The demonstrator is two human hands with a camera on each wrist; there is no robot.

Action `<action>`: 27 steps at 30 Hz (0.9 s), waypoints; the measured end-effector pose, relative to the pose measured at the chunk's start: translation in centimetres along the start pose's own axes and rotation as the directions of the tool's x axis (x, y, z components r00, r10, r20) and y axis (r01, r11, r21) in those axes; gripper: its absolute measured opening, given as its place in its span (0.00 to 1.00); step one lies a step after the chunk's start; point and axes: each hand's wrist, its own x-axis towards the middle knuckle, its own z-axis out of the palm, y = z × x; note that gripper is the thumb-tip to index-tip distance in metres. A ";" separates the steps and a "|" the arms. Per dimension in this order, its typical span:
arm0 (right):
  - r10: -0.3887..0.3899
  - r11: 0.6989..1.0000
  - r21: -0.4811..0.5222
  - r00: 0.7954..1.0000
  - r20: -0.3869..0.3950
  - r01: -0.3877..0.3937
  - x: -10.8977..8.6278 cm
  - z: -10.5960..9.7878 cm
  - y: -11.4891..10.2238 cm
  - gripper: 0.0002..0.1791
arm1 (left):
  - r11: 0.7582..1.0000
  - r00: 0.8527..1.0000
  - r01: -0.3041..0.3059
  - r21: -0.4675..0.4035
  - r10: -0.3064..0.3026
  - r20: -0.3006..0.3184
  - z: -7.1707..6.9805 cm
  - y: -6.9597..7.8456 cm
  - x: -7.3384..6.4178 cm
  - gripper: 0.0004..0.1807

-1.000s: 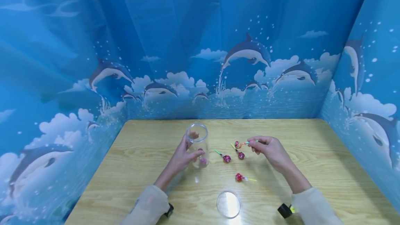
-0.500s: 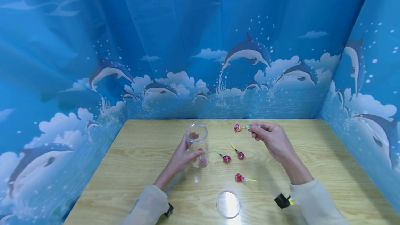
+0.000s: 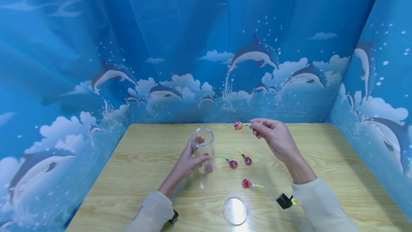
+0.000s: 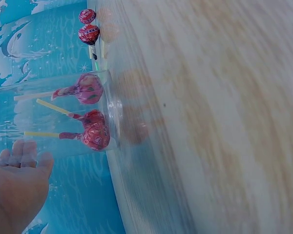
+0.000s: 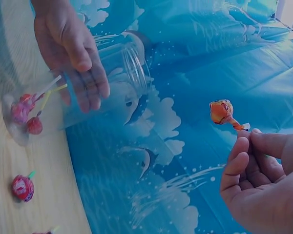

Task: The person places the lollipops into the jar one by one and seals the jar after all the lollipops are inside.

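Note:
My left hand [image 3: 190,161] grips a clear jar [image 3: 206,148], fingers and thumb around its wall; the jar stands upright with its mouth open. Inside, near the base, are lollipops [image 4: 95,131] with pink and red wrappers, heads down and sticks up. To the right of the jar and above the table, my right hand [image 3: 275,137] pinches the green stick of an orange-wrapped lollipop [image 5: 221,112], whose head points left toward the jar. Three more lollipops lie on the wood: one with a green stick [image 3: 233,164], one beside it [image 3: 248,160], and a red one [image 3: 246,183] nearer me.
A round clear lid [image 3: 235,211] lies flat on the wooden table [image 3: 128,185] near the front. Blue curtains [image 3: 180,46] with printed dolphins stand behind and at both sides. Black wrist cameras [image 3: 284,201] hang by the sleeves.
My right hand has lifted the orange-wrapped lollipop from beside the others, raising it and then carrying it leftward toward the jar. My left hand and the jar have stayed in place.

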 end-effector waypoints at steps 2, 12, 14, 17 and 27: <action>-0.006 1.000 0.002 1.000 0.009 0.006 0.2 0.3 -0.2 0.19 | 1.000 1.000 -0.003 0.008 0.003 0.004 0.0 0.0 0.0 0.42; -0.019 1.000 0.014 0.999 0.033 0.019 1.3 1.9 -1.2 0.16 | 0.999 1.000 0.001 0.039 -0.002 0.015 -0.1 -0.1 -0.1 0.42; -0.013 1.000 0.020 0.999 0.036 0.012 1.5 2.3 -1.2 0.16 | 0.999 1.000 0.000 0.032 -0.001 0.012 -0.1 -0.1 -0.1 0.42; -0.005 1.000 0.023 0.999 0.042 0.004 1.7 2.8 -1.1 0.15 | 1.000 1.000 -0.001 0.020 0.001 0.007 -0.1 -0.2 0.0 0.42; -0.007 1.000 0.024 0.996 0.093 0.005 2.1 4.8 -0.5 0.16 | 1.000 1.000 -0.003 -0.009 0.003 0.007 -0.1 -0.1 -0.1 0.41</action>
